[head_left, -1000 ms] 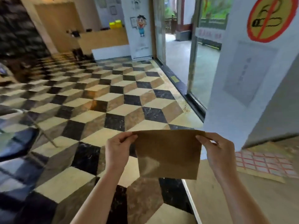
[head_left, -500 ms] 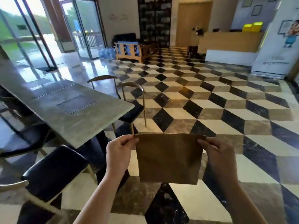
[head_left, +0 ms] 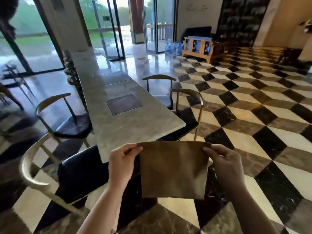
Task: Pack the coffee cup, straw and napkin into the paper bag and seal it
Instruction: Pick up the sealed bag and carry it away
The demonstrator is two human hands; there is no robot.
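One head-worn wide-angle view looks forward and down from close above the left hand (head_left: 122,163) and right hand (head_left: 225,163), which pinch the paper bag (head_left: 173,169). Beyond that grip a long marble table (head_left: 128,122) recedes toward glass doors.

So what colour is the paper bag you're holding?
Plain brown, with no print showing; the paper bag shows best in the head view, the only one.

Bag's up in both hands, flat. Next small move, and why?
Probably carry the paper bag to the table and set it down. Left hand and right hand each pinch a top corner, the bag hangs flat and closed in mid-air, and no cup, straw or napkin is in view.
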